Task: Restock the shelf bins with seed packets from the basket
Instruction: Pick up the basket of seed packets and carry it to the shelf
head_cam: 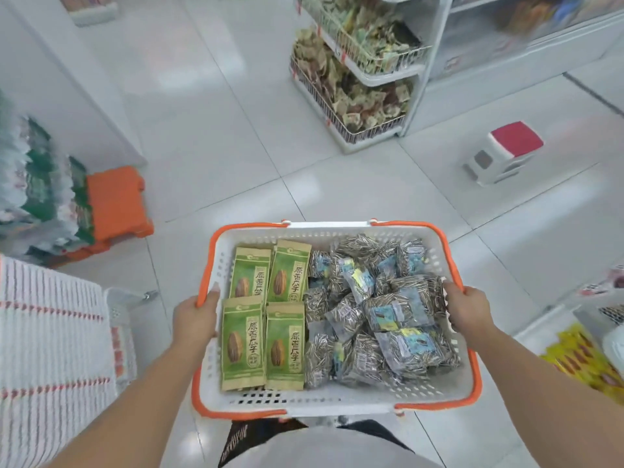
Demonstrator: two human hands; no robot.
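While both hands are gripping its orange rim, left hand [196,319] and right hand [467,310], the perforated white basket [337,398] is carrying flat green packets [266,315] beside crinkly clear bags [378,315] above glossy tiles [236,130].

A pale tiled floor [236,136] carries everything — a white wire-fronted shelf rack [358,72] at upper centre, a red-topped white step stool [503,152] at right, and an orange crate [116,202] at left beside stacked packaged goods [44,194].
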